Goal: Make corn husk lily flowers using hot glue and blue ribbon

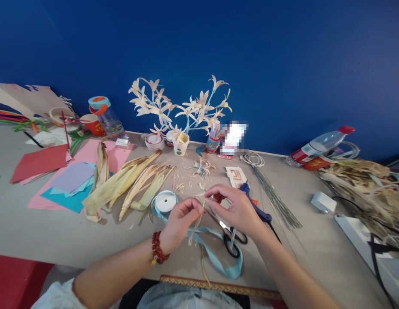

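My left hand (180, 223) pinches a thin strip of dried corn husk (196, 227) that hangs down from its fingertips. My right hand (236, 208) meets it from the right, fingers pinched on the top of the same strip. A red bead bracelet (157, 249) circles my left wrist. Under the hands lie a light blue ribbon (218, 253), its white spool (165, 201) and black-handled scissors (231, 240). A blue glue gun (257, 210) lies just behind my right hand.
Whole corn husks (128, 184) and coloured paper sheets (70, 180) lie at left. Husk flowers in cups (181, 111) stand against the blue wall. Thin wires (276, 201), a plastic bottle (318, 148), a husk pile (363, 184) and a white power strip (363, 240) sit at right.
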### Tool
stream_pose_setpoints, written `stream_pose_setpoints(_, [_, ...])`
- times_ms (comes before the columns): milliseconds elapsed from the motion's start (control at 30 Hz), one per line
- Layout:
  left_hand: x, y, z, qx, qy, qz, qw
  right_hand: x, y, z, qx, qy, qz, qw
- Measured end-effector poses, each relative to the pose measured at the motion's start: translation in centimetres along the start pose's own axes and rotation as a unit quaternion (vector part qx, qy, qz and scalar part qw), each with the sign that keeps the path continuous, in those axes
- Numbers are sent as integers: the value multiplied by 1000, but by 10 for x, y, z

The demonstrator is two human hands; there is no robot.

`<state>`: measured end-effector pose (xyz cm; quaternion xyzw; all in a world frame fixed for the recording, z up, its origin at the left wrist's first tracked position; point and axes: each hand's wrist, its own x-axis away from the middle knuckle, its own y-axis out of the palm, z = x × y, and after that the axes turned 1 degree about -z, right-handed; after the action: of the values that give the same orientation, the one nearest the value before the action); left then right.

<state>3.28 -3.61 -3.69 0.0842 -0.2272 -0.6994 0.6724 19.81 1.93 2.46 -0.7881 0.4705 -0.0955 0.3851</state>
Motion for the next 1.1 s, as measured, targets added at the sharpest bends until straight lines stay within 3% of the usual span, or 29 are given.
stream_pose_setpoints(600, [2, -1, -1, -21, 29, -16, 999, 2, 1, 0, 14, 12, -6, 1000])
stream_pose_setpoints(1100, [0, -1, -2, 54, -12, -15, 998, 3, -8, 2, -26, 16, -6, 1000])
